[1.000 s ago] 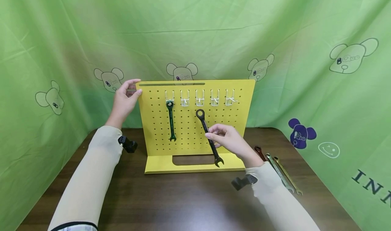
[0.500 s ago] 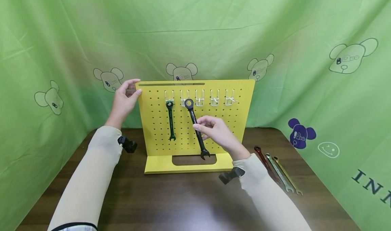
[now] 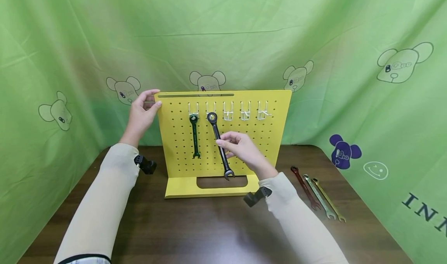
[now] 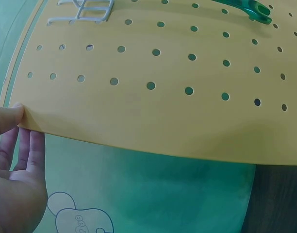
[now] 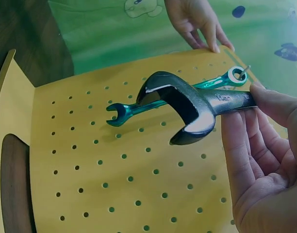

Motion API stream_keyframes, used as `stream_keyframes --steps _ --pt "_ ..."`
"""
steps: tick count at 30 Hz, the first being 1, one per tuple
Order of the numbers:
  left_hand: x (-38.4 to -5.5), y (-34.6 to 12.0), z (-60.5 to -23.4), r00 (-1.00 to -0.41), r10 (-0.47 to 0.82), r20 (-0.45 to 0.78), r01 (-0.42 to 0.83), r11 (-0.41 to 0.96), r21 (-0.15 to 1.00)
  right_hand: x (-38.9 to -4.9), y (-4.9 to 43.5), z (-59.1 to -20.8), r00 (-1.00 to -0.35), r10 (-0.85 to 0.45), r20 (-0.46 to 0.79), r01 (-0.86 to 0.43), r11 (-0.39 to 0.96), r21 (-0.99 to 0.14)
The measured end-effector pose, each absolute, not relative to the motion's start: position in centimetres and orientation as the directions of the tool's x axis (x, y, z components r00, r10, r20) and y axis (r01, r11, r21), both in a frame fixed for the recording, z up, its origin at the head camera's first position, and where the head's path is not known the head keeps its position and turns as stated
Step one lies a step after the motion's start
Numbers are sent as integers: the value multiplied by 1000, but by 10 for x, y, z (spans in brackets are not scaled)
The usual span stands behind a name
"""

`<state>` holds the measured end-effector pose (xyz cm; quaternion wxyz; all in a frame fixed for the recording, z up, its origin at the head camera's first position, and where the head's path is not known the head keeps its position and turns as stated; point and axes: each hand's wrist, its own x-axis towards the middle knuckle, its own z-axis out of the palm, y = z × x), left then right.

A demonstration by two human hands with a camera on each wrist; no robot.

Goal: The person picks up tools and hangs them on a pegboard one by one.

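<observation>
Head view: I find the right hand [image 3: 241, 145] pinching the black wrench [image 3: 223, 157], ring [image 3: 212, 122] before the second-left hook [image 3: 215, 106], ten o'clock from that hand; contact unclear. Left hand [image 3: 141, 114] pinches the ten-o'clock corner of the board [image 3: 260, 134]. Step judged: hanging; next calls for threading ring over hook.

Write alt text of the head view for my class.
A right hand holds a black combination wrench before a yellow pegboard; the left hand grips its corner. A green wrench hangs from a hook; three more lie on the table.

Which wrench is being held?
The black wrench, in the right hand; the green one hangs, and the red, silver and gold ones lie on the table.
</observation>
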<state>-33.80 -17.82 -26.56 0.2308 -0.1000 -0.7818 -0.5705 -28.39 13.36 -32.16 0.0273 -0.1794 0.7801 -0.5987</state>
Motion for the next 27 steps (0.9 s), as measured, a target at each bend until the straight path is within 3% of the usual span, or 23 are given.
stream_keyframes --steps 27 --pt "-339 -179 -266 -875 -107 472 416 334 846 -313 118 -351 -950 -287 120 -166 143 -976"
